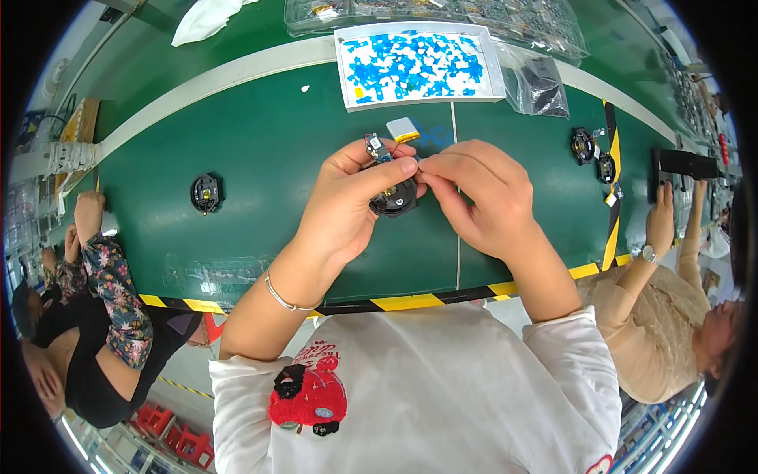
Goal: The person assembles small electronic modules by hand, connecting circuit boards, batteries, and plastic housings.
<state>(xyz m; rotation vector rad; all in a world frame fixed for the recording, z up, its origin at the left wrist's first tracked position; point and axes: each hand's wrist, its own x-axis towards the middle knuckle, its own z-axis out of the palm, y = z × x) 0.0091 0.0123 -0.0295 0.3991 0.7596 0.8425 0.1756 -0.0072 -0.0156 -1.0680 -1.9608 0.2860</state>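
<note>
My left hand (335, 193) is closed around a round black plastic housing (395, 202), its thumb lying across the top. A small circuit board (374, 145) sticks up from between the fingers at the housing's upper edge. Just beyond the fingertips lies a silver pouch battery (403, 129) with a yellow end; its connection to the housing is mostly hidden by my hand. My right hand (493, 193) pinches thumb and forefinger together at the housing's right side, close to the left thumb tip. What sits in that pinch is too small and covered to name.
Beyond my hands stands a white box (343, 87) of small blue and white pieces, beside a bag (545, 88) with black contents. Clear trays (545, 31) lie behind. Similar housings rest at left (207, 194) and right (583, 146). Co-workers sit on both sides.
</note>
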